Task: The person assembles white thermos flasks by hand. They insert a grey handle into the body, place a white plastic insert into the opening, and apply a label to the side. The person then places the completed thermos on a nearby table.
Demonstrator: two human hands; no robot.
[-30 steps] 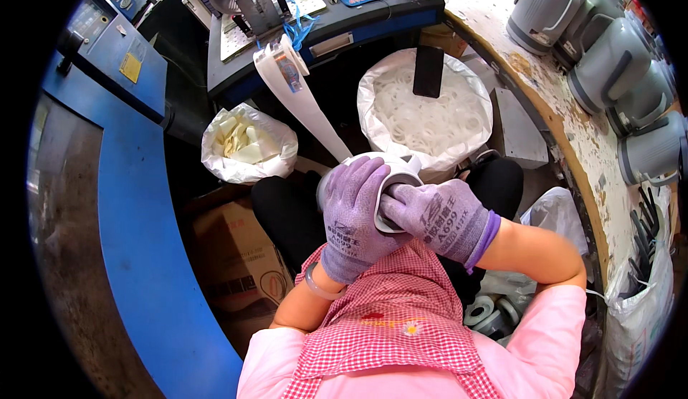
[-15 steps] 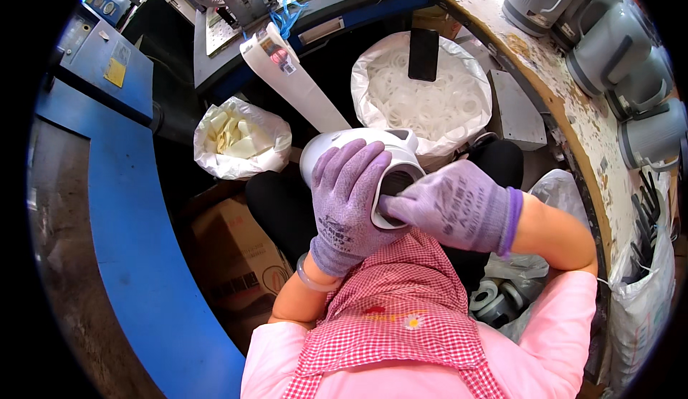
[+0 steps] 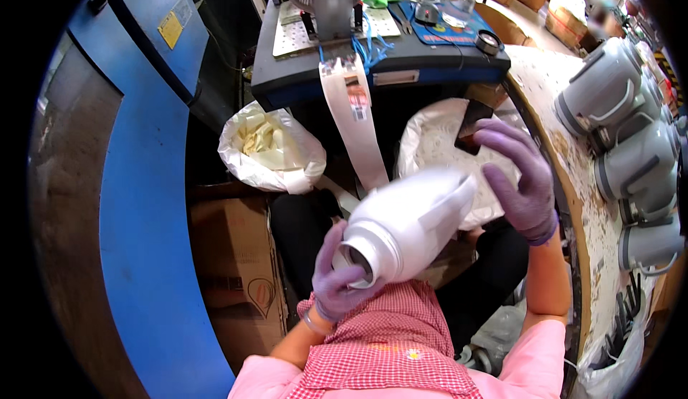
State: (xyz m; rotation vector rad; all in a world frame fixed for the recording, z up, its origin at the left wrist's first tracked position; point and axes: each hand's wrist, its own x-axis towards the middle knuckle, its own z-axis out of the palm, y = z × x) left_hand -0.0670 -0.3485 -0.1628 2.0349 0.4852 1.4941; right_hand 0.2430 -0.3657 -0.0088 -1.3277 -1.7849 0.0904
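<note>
one white jug (image 3: 419, 216) tilted in left hand (image 3: 335, 286)

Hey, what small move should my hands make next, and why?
Probably bring the right hand to the far end of the jug to steady it: only the left hand holds it, at the mouth, while the right is raised, open and apart.

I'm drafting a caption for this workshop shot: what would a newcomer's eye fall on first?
Probably the white jug, tilted at centre, with the left gloved hand at its open mouth and the right gloved hand raised, fingers spread, to its right. Next come the grey jugs along the worn, curved bench at right, and the broad blue panel at left.
</note>
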